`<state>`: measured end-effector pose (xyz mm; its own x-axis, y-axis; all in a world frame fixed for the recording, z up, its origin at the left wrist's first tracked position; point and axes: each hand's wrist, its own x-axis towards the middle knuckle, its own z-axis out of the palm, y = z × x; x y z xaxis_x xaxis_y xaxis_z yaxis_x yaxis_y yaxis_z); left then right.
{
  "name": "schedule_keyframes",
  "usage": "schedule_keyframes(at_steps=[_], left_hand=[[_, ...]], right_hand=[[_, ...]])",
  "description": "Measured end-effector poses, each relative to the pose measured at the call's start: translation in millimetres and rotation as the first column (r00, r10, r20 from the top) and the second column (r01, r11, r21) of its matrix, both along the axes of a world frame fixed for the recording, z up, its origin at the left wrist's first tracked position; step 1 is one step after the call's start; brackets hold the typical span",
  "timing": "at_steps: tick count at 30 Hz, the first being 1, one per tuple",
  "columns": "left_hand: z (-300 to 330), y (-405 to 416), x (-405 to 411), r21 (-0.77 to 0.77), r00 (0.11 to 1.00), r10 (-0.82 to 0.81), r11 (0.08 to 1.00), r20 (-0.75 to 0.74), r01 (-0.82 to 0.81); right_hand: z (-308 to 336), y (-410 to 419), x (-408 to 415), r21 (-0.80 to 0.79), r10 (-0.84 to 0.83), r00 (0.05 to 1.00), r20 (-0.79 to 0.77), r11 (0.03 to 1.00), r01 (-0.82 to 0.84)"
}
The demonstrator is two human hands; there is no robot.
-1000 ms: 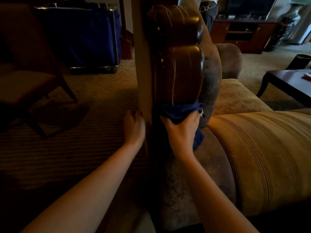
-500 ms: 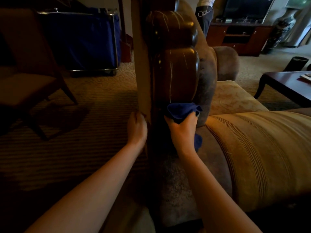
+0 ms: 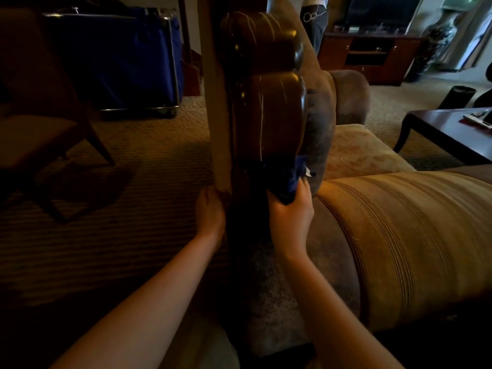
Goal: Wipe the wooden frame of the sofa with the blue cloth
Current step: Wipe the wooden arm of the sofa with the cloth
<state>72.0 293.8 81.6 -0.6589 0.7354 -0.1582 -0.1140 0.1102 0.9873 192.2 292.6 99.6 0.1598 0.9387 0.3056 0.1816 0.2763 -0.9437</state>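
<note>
Dark glossy wood, the wooden frame (image 3: 266, 102) is running lengthwise toward 12 o'clock from both hands. The right hand (image 3: 291, 209), the nearer one, is gripping the blue cloth (image 3: 288, 179) against its lower end; the left hand (image 3: 210, 211) is resting flat at 9 o'clock. Against half a second ago, the cloth is looking more bunched.

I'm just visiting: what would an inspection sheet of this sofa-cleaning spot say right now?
Surface: dark glossy wooden frame, pale streaks on it.
Job's things: blue cloth pressed against the frame's lower right edge.
Clutter: papers on the coffee table.
Grippers: right hand grips the cloth; left hand rests on the frame's left side.
Cables: nothing seen.
Surroundings: blue cart, wooden chair, TV cabinet, large vase, a standing person.
</note>
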Motion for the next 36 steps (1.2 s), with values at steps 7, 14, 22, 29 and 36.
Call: schedule_keyframes(at_steps=[7, 14, 22, 29, 36], left_hand=[[-22.7, -1.5, -24.2, -0.043, 0.997, -0.038, 0.998, -0.062, 0.036], [7.0, -19.6, -33.7, -0.080, 0.976, 0.043, 0.995, -0.213, -0.062], [-0.3, -38.8, -48.9, -0.209, 0.957, -0.025, 0.977, -0.288, -0.037], [-9.5, -32.4, -38.1, -0.230, 0.945, -0.136, 0.971, -0.299, 0.067], [-2.9, -27.8, -42.9, -0.248, 0.916, -0.125, 0.968, -0.382, 0.029]], right_hand=[[-4.7, -22.4, -27.4, 0.408, -0.061, 0.870, 0.490, 0.898, -0.167], [-15.1, 13.9, -44.6, 0.396, -0.386, 0.139, 0.912, 0.735, -0.550], [-15.4, -4.6, -48.2, 0.015, -0.219, -0.229, 0.949, 0.753, -0.658], [12.8, 14.8, -61.7, 0.038, -0.354, -0.410, 0.841, 0.793, -0.608], [-1.2, 28.6, -62.9, 0.021, -0.351, -0.410, 0.842, 0.780, -0.625]])
